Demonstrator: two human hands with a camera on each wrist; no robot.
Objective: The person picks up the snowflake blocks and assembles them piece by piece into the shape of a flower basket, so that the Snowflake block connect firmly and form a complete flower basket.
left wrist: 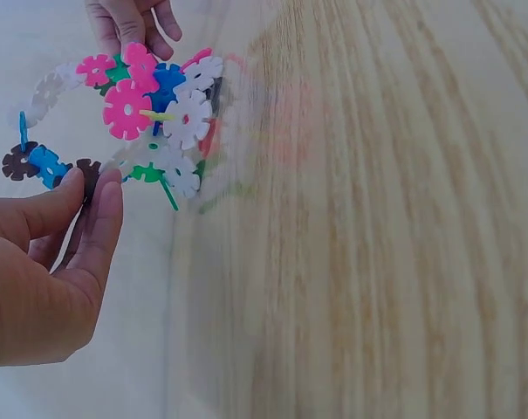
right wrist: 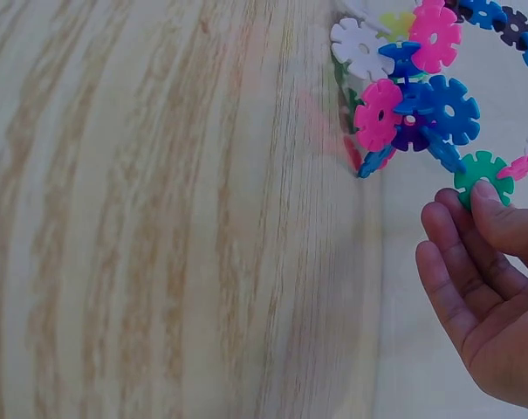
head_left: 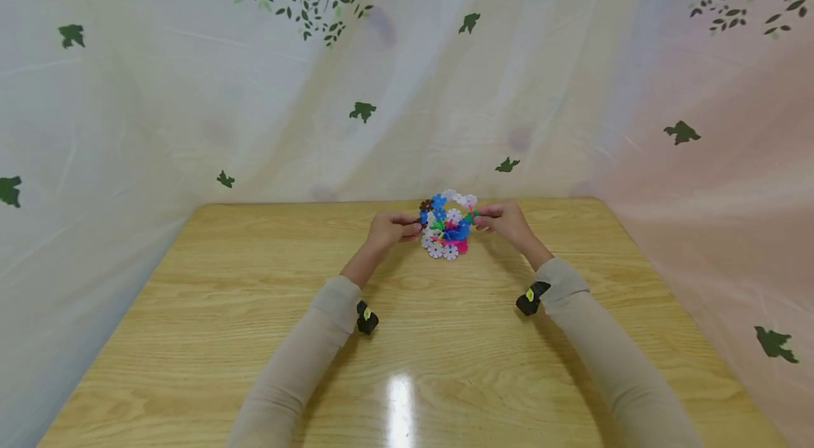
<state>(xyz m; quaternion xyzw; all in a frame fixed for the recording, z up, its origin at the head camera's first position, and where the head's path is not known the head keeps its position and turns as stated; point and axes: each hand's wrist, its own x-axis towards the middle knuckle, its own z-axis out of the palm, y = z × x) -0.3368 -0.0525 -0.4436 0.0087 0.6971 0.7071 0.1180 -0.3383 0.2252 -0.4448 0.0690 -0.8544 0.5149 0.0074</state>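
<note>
A basket-like shape built from interlocking snowflake discs [head_left: 450,232] stands near the far edge of the table, with an arched handle of discs over its top. My left hand [head_left: 386,230] is at its left side; in the left wrist view its thumb and fingers pinch a dark brown disc [left wrist: 89,179] of the arch. On the opposite side my right hand [head_left: 505,222] pinches a green disc [right wrist: 483,177], which joins a blue disc and a pink disc [right wrist: 521,166]. White, pink, blue and green discs make up the lower body.
The wooden table [head_left: 445,363] stretches toward me, with a bright light reflection near its front. Behind its far edge hangs a pale curtain [head_left: 286,116] printed with leaves and branches. A black wrist camera [head_left: 367,318] sits on the left sleeve, another [head_left: 531,298] on the right.
</note>
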